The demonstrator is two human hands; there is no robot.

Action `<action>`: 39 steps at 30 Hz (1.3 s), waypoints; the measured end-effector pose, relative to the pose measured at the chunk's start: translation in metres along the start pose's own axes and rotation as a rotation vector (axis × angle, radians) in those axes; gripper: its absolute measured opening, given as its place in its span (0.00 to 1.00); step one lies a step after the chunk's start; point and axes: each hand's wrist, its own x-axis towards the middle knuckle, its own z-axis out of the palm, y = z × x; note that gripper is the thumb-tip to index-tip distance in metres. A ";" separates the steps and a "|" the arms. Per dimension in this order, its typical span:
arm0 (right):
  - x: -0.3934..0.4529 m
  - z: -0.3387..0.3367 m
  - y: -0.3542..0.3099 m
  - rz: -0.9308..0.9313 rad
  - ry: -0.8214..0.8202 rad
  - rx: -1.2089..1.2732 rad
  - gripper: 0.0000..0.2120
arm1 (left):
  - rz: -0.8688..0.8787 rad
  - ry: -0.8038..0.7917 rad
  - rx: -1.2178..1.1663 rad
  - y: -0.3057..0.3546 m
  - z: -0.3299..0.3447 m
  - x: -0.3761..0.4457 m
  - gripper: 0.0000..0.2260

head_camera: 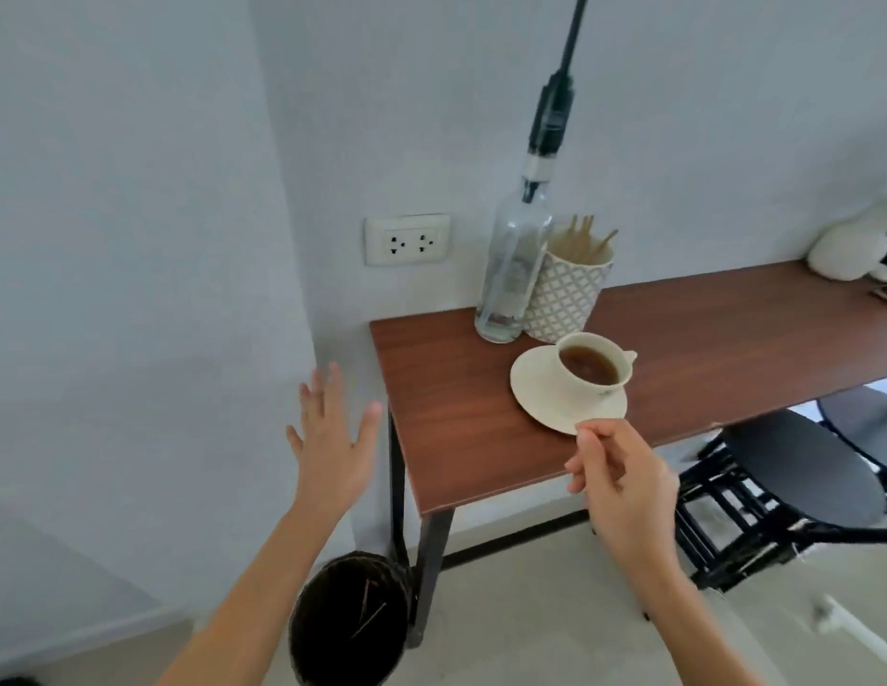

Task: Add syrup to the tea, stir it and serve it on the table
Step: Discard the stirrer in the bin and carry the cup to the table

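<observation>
A cream cup of brown tea [592, 364] stands on a cream saucer [540, 393] on the wooden table [461, 418]. My right hand [624, 480] pinches the near rim of the saucer between thumb and fingers. Behind the cup stands a clear glass syrup bottle [513, 269] with a black pump top. Beside it is a patterned holder [567, 294] with several wooden stir sticks [587, 240]. My left hand [332, 440] hovers open, fingers spread, left of the table's end and touching nothing.
A dark wicker bin [352, 621] with used sticks sits on the floor by the table leg. Black round stools [803, 482] stand under the table's right part. A wall socket [407, 239] is behind the table. A white plush toy [852, 250] lies far right.
</observation>
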 end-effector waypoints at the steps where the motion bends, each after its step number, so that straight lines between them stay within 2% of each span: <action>1: 0.010 -0.013 0.014 0.063 0.028 -0.039 0.08 | 0.037 -0.057 0.005 0.016 0.011 -0.007 0.33; 3: 0.034 -0.035 0.043 0.162 0.039 -0.103 0.08 | 0.113 -0.169 0.043 0.047 0.036 -0.020 0.36; 5: 0.060 -0.054 0.069 0.190 -0.025 -0.163 0.06 | 0.161 -0.253 0.103 0.078 0.069 -0.028 0.44; 7: 0.086 -0.058 0.086 0.164 -0.122 -0.207 0.11 | 0.162 -0.300 0.121 0.100 0.097 -0.029 0.50; 9: 0.111 -0.058 0.094 0.099 -0.215 -0.187 0.15 | 0.137 -0.284 0.060 0.119 0.121 -0.025 0.52; 13: 0.145 -0.054 0.098 -0.017 -0.391 -0.099 0.16 | 0.168 -0.201 0.018 0.140 0.149 -0.020 0.46; 16: 0.155 -0.051 0.099 -0.057 -0.435 -0.031 0.14 | 0.128 -0.172 0.010 0.150 0.155 -0.018 0.38; 24: 0.168 -0.047 0.102 -0.019 -0.440 -0.021 0.15 | 0.074 -0.131 0.019 0.158 0.156 -0.018 0.37; 28: 0.167 -0.044 0.099 -0.016 -0.413 -0.032 0.15 | 0.088 -0.126 -0.010 0.156 0.156 -0.016 0.34; 33: 0.163 -0.043 0.097 0.012 -0.414 -0.096 0.14 | 0.146 -0.142 -0.043 0.147 0.149 -0.012 0.37; 36: 0.159 -0.043 0.092 0.056 -0.455 -0.130 0.10 | 0.169 -0.172 0.079 0.136 0.146 -0.010 0.38; 39: 0.154 -0.043 0.086 0.225 -0.549 -0.182 0.23 | 0.104 -0.179 0.242 0.129 0.143 -0.011 0.37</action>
